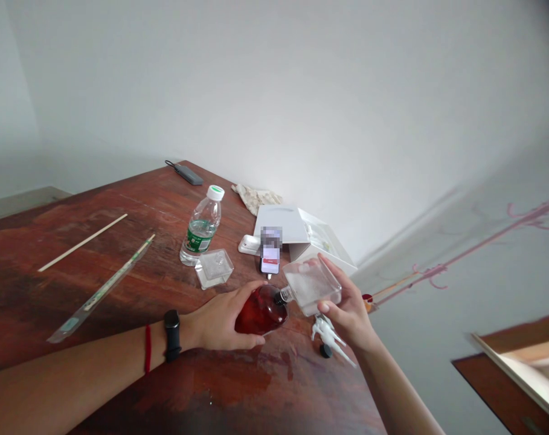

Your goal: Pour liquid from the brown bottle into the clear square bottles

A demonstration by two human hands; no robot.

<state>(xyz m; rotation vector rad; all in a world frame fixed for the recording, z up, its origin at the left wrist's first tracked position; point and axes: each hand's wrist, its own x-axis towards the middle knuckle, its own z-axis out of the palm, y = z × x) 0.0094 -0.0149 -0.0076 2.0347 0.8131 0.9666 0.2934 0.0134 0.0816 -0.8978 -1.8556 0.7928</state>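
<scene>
My left hand [222, 320] is wrapped round a small bottle of red liquid [261, 311], tipped on its side with its nozzle pointing right. My right hand [349, 311] grips a clear square plastic container [311, 285], tilted so its opening meets the bottle's nozzle. Below the container, on the brown wooden table [120, 290], lie a small white plastic figure [328, 335] and a black cap [325, 350]. A black watch and a red string are on my left wrist.
A water bottle [202, 226] stands mid-table beside a clear square lid [214, 267]. A phone [270, 251] leans against an open white box [301, 232]. Two chopsticks, one wrapped [102, 289], lie left. A cloth [258, 196] and dark case [188, 174] lie near the wall.
</scene>
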